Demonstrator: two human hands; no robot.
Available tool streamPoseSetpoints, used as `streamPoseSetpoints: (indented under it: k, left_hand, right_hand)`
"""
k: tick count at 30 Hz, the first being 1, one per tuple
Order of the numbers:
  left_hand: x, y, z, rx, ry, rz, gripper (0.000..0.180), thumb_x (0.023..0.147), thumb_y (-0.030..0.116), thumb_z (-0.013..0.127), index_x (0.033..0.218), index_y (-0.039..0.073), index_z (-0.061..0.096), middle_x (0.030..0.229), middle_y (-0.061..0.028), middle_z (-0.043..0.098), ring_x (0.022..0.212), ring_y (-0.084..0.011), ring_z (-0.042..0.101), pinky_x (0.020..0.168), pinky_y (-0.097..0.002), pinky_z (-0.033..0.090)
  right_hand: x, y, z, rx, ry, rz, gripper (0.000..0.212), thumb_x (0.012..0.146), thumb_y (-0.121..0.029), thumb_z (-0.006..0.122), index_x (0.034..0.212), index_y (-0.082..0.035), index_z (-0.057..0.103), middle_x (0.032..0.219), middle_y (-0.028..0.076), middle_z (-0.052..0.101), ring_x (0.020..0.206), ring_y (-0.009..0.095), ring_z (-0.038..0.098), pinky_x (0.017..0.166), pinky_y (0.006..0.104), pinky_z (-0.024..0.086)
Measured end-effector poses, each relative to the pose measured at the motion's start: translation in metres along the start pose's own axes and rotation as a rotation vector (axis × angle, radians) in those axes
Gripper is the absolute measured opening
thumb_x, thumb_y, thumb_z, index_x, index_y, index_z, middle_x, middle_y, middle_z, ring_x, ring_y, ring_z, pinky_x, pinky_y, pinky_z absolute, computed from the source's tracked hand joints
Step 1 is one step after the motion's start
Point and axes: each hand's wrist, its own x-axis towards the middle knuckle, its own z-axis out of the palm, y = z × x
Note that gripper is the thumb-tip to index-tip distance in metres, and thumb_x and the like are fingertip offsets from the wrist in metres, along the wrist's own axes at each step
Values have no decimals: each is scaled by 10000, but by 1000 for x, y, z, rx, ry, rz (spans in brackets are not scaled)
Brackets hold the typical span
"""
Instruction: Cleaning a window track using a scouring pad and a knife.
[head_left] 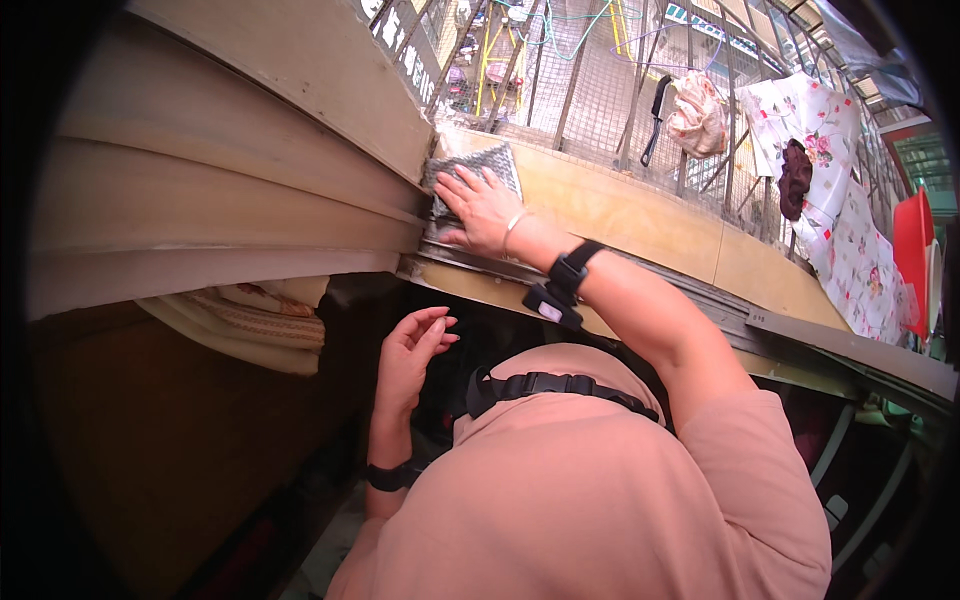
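Note:
My right hand (480, 212) lies flat, fingers spread, on a grey patterned cloth (500, 160). The cloth sits in the corner of the tiled window sill (590, 195), against the frame at its left, and the palm hides part of it. My left hand (410, 350) is raised below the sill's edge, apart from the cloth. Its fingers are loosely bent, with the thumb near them, and no object shows between them. Black straps circle both wrists, and the right one carries a small device (552, 306).
Metal window bars (570, 90) with mesh stand beyond the sill. A black-handled tool (656, 120), a bunched pale cloth (697, 115) and a floral sheet (850, 240) hang there. A red basin (910, 255) is far right. Folded fabric (255, 325) lies below the left frame.

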Motion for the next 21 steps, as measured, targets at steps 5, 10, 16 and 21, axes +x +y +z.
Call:
streamPoseSetpoints:
  k: [5,10,16,21]
  left_hand:
    - [-4,-3,-2,-5,22,21,238,945,166,527,1121,19,594,1016,-80,646,829,-124,627,731,-229,479]
    - [-3,-2,2,21,-3,18,283,981,224,462,1145,20,570,1022,-85,629,835,-133,628,744,-242,495]
    - [-16,-12,2,-8,19,-20,315,990,259,438,1139,10,563,1016,-90,631,835,-133,629,748,-245,494]
    - [-13,-6,3,8,4,-17,322,991,270,435,1136,13,563,1019,-92,634,836,-134,631,750,-246,494]
  right_hand:
    - [-12,-14,10,76,27,120,634,923,-458,425,1407,-63,317,1489,99,275,1381,297,224,1105,498,189]
    - [35,4,0,140,-49,364,573,948,-363,366,1437,-84,259,1524,52,198,1410,261,148,1122,493,135]
    - [21,-20,0,146,-146,312,575,907,-273,401,1434,-85,268,1525,55,198,1410,268,155,1120,496,153]
    - [19,-10,2,102,-113,240,609,858,-236,451,1433,-123,285,1518,34,228,1405,246,184,1124,473,161]
